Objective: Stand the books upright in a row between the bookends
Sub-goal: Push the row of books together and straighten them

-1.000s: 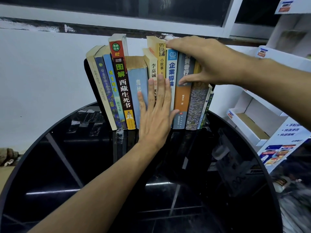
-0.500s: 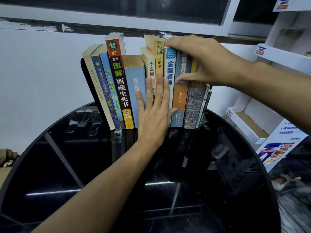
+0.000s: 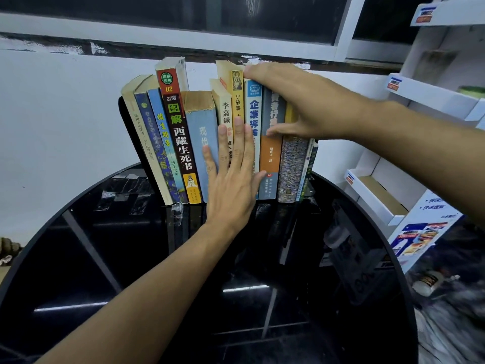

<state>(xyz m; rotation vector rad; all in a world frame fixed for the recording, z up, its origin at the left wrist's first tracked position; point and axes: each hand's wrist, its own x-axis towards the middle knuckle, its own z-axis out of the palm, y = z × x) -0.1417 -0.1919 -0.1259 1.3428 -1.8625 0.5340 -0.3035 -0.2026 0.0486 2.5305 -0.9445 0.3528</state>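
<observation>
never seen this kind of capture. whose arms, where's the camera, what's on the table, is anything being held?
There is no robot here. A person wears one wide-angle camera on the head, so you look forward and down along their own two bare arms; the wide lens is what bends the edges.

On the round black glossy table a row of books stands spine-out against the white wall. A black bookend shows at the row's left end; the one at the far end is mostly hidden.

The left hand lies flat and open against the spines in the middle of the row. The right hand reaches over the tops of the books further along, thumb on a grey and orange spine. Nothing is lifted: both hands rest on books that stand on the table.
</observation>
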